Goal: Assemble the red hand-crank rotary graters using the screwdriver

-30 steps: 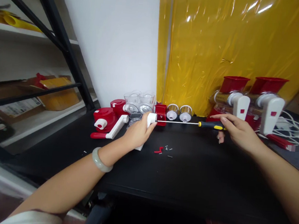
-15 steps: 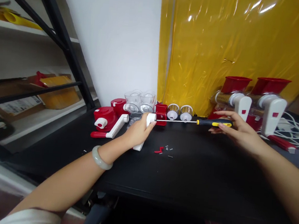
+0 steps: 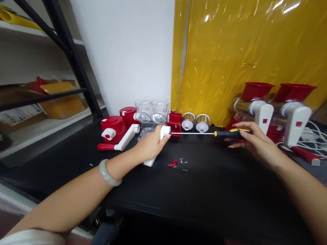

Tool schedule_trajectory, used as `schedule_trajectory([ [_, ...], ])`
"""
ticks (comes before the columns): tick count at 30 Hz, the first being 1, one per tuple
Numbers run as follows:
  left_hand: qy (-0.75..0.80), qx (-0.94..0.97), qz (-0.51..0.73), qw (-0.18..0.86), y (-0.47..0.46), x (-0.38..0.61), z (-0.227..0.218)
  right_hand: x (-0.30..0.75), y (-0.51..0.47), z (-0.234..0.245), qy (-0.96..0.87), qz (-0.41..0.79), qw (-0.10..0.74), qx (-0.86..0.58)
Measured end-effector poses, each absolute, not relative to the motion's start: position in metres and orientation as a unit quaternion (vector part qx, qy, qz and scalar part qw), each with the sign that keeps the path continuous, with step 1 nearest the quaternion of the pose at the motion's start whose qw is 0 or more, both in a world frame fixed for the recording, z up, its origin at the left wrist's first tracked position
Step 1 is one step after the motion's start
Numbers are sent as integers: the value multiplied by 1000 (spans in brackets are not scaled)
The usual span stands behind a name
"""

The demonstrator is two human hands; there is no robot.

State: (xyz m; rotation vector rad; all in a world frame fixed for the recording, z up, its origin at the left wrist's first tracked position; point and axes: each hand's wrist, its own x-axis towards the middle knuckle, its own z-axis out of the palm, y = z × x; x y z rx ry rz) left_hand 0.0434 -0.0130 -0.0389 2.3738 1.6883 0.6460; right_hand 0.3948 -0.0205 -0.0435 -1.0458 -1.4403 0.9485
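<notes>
My left hand (image 3: 149,146) is closed round a white crank handle (image 3: 158,145) that stands on the black table (image 3: 203,191). My right hand (image 3: 254,142) holds the black and yellow grip of a long screwdriver (image 3: 208,133). The screwdriver lies level, and its tip meets the top end of the white handle. A small red clip (image 3: 173,164) and several tiny screws (image 3: 184,165) lie on the table just right of my left hand.
Red and white grinder parts (image 3: 116,131), clear cups (image 3: 151,111) and two metal drums (image 3: 195,121) stand at the table's back. Two assembled red and white grinders (image 3: 277,110) stand at the right, with white cables (image 3: 323,143) behind. A black shelf rack (image 3: 57,47) rises at the left.
My right hand's fingers have shifted on the screwdriver's grip, as if turning it. My left hand and the white handle have stayed put.
</notes>
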Motion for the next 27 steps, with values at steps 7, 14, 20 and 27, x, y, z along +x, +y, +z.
schedule_trajectory([
  [7, 575, 785, 210, 92, -9, 42, -45, 397, -21, -42, -640, 350, 511, -455],
  [14, 563, 791, 224, 81, -11, 43, -43, 396, -26, -33, -667, 279, 423, -546],
  [20, 561, 794, 217, 84, -13, 43, -42, 396, -20, -41, -649, 311, 397, -570],
  [27, 549, 791, 252, 99, -13, 42, -37, 395, -23, -42, -608, 416, 542, -403],
])
